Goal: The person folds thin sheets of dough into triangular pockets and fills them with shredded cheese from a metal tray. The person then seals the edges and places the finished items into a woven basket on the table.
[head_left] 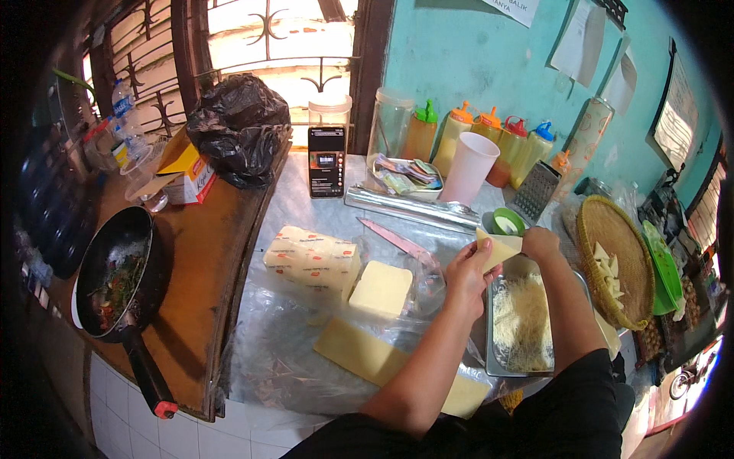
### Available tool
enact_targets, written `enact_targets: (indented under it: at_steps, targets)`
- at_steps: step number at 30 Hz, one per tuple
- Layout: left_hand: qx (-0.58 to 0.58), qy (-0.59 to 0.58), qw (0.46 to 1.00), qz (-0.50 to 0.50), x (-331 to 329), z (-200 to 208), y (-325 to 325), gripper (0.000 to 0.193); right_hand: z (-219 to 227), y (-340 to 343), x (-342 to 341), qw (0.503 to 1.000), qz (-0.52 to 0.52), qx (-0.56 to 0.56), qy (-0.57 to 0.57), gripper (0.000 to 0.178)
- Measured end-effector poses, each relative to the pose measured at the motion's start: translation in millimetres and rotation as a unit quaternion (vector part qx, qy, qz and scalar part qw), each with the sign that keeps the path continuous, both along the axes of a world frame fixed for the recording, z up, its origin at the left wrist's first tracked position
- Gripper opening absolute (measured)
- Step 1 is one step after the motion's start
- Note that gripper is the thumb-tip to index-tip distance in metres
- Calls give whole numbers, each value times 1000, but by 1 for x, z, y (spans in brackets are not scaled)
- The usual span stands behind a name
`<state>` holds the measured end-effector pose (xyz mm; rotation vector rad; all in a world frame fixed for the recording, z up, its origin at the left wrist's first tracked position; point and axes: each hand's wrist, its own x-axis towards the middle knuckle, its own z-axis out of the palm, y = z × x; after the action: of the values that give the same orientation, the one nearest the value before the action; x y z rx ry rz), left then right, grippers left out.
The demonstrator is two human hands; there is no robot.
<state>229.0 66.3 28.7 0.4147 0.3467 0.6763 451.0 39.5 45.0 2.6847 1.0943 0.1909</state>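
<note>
My left hand (468,271) grips a pale, thin pastry wrapper (497,251) folded into a pointed shape. Against the wrapper's right end is my right hand (541,243), its fingers curled; what they hold is hidden. Just behind both hands sits a small green bowl (508,222) with something white in it. Below them a metal tray (491,359) holds pale grated shreds (524,325), probably cheese. A strip of pastry wrappers (359,353) lies in front on clear plastic, partly covered by my left forearm.
A cheese block (381,289), its wrapped remainder (310,260) and a pink knife (401,243) lie left of my hands. Behind stand a foil roll (420,209), phone (327,162), grater (534,191) and sauce bottles (456,138). Woven tray (585,252) right; frying pan (92,252) left.
</note>
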Motion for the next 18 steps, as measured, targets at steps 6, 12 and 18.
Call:
enact_targets:
  at_steps: [6, 12, 18]
  targets:
    - [-17, -6, 1000, -4, 2, -1, -4, 30, 3, -13, -11, 995, 63, 9, -76, 24]
    - [-7, -18, 1000, 2, 3, -2, -5, 27, 6, -27, -21, 986, 107, 58, -117, 22]
    - [2, -24, 1000, 7, 4, -6, -3, 26, 3, -41, -19, 974, 117, 115, -155, 28]
